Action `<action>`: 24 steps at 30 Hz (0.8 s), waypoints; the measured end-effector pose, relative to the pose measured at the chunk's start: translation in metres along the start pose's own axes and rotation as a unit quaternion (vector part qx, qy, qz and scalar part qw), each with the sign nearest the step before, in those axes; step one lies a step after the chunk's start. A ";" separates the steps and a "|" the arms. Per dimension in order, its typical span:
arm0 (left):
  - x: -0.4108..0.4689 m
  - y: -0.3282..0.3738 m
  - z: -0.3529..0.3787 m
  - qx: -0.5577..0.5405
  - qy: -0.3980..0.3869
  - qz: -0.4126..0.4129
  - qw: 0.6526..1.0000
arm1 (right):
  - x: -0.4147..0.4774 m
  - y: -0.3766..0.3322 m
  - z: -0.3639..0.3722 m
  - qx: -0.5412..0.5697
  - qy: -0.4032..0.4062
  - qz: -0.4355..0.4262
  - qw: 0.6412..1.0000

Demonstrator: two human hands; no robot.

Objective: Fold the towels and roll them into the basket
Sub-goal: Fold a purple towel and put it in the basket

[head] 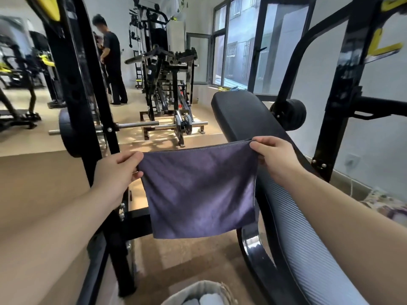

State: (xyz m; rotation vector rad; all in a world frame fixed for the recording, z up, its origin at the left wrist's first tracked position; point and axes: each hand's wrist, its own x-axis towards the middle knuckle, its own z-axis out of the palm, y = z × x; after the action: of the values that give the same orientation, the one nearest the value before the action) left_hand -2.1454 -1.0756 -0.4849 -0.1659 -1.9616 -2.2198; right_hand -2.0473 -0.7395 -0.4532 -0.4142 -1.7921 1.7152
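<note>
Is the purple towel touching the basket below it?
Apart. The head view shows the towel hanging, with bare floor visible between its bottom edge and the basket rim.

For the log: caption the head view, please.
Left hand and right hand pinch the top corners of a purple-grey towel, hung beside the black bench; basket at bottom edge.

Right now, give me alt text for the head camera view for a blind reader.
A left hand and right hand pinch the top corners of a purple-grey towel, hanging spread between them. A basket sits below, a padded bench alongside.
</note>
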 end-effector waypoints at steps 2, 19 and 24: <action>0.001 -0.016 -0.009 0.008 0.002 -0.010 1.000 | -0.002 0.010 0.006 0.002 0.001 0.006 1.000; 0.011 -0.106 -0.049 0.146 0.003 -0.037 0.989 | -0.023 0.101 0.038 -0.103 -0.116 0.099 0.983; 0.012 -0.117 -0.060 0.177 -0.033 -0.060 0.982 | -0.026 0.112 0.038 -0.164 -0.104 0.081 0.978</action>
State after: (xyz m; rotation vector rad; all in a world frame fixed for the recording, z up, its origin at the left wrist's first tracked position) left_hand -2.1788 -1.1221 -0.6042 -0.0738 -2.4203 -1.9097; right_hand -2.0715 -0.7729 -0.5667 -0.5475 -2.2631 1.6182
